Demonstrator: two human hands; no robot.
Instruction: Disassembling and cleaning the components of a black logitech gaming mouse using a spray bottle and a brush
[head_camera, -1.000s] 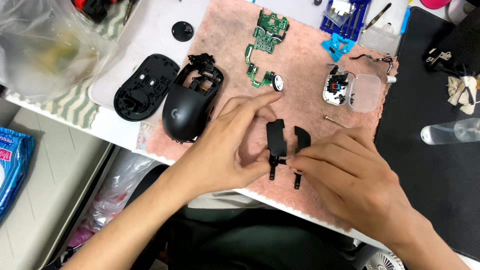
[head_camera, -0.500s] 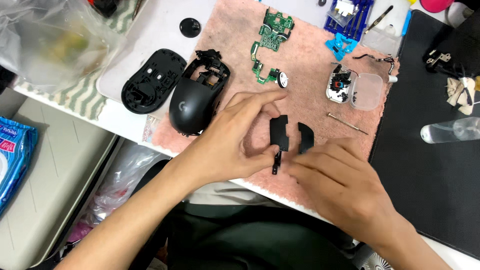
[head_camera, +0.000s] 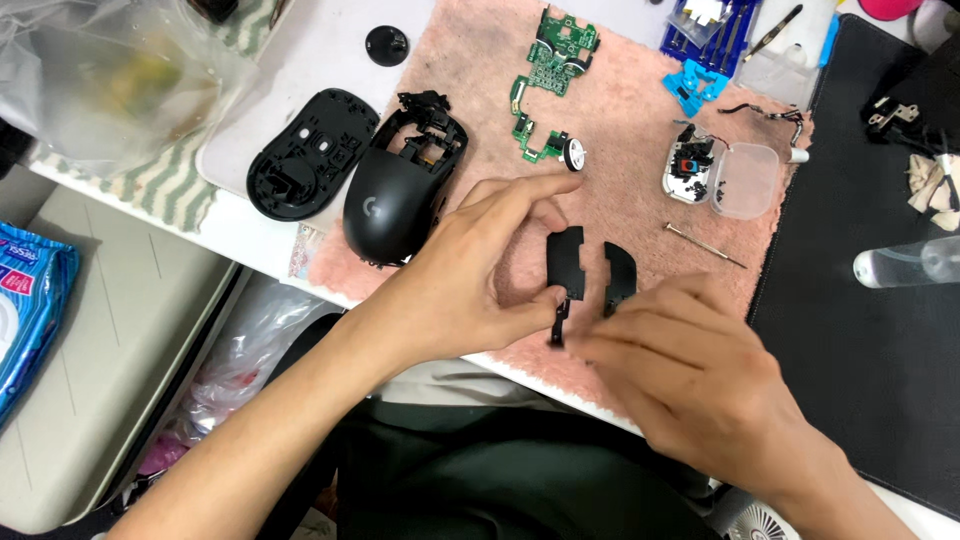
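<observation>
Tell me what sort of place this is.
Most likely a home or hobby repair desk for small electronics. A computer mouse lies taken apart on a pink towel: black shell, green circuit board, a small screwdriver. The left hand and right hand hold its two black button covers.

Mouse shell & two button covers: matt black plastic, smooth. Base plate same. Towel: pink cloth, rough nap. PCBs: glossy green. Parts box: clear plastic. Screwdriver: metal shaft.
</observation>
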